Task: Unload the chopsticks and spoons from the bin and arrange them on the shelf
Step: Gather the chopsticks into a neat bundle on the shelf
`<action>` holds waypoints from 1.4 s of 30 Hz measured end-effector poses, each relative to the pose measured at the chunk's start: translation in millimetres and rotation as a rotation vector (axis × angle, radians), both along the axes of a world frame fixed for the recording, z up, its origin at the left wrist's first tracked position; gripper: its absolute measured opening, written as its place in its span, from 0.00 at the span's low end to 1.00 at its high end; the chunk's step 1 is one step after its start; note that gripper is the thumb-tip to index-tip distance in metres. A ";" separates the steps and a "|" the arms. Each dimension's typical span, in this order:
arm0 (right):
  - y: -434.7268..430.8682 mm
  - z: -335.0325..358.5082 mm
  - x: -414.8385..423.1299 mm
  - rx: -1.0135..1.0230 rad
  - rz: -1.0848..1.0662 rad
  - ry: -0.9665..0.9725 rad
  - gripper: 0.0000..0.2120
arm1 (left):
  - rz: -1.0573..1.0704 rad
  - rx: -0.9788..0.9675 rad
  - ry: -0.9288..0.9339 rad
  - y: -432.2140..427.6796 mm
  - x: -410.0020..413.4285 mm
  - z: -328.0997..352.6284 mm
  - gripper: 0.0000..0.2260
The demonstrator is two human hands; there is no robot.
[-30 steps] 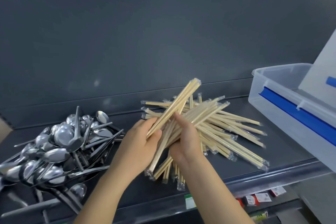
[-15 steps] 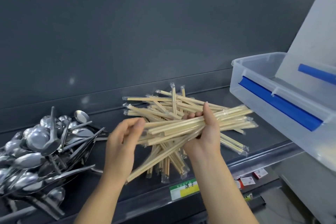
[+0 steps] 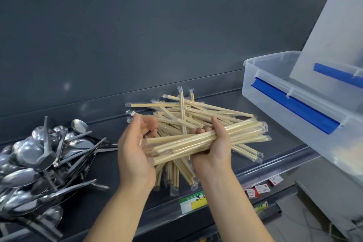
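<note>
The right hand [image 3: 212, 147] is in the middle of the frame. Its fingers curl under a bundle of thin pale wooden chopsticks in clear plastic wraps [image 3: 188, 142], and its thumb lies over the top. The bundle lies almost flat, pointing from the middle to the right. The left hand [image 3: 135, 149] is just to the left. Its fingers are close together and bent a little. Its palm touches the left ends of the bundle, as if to tap them even. It grips nothing.

Under both hands, a messy pile of the same wrapped chopsticks [image 3: 196, 109] lies on the flat dark grey metal shelf [image 3: 284, 137]. They cross each other every way. A heap of shiny silver metal spoons [image 3: 39, 159] lies on the shelf at the lower left. The big clear plastic bin with blue clips [image 3: 275, 92] sits at the right, near the far end of the bundle.

What could go wrong? The wraps look slippery, so if the right hand loosens a bit, sticks may slide out and drop. Some may fall past the front edge of the shelf, where a few from the pile poke out above the green and yellow label [image 3: 192, 202]. If the left hand pushes too hard, the bundle may fan out or bump the bin. An arm swinging left may knock the spoons.
</note>
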State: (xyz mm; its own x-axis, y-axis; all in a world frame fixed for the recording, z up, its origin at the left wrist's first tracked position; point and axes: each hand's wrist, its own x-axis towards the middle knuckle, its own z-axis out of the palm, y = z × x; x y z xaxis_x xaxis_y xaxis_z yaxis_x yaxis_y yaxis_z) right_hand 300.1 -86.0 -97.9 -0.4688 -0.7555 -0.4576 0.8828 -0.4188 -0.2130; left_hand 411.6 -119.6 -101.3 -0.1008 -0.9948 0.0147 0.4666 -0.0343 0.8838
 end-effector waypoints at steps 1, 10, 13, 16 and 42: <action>0.9 0.1 -2.1 -0.002 0.001 0.008 0.12 | -0.033 -0.026 -0.027 -2.3 2.4 -1.8 0.13; 7.6 -10.9 -21.7 -0.027 -0.022 0.051 0.07 | -0.207 -0.434 -0.615 2.4 -6.2 -21.7 0.08; 12.3 -10.2 -27.3 -0.003 -0.011 0.054 0.07 | -0.263 -0.472 -0.712 -12.5 -12.5 -16.5 0.05; 18.8 -14.1 -35.1 0.041 -0.028 0.103 0.06 | -0.348 -0.421 -0.899 -38.0 -22.4 -5.5 0.07; 26.5 -27.0 -41.2 0.175 0.001 0.064 0.09 | -0.627 -0.735 -1.452 -78.4 -3.4 17.9 0.07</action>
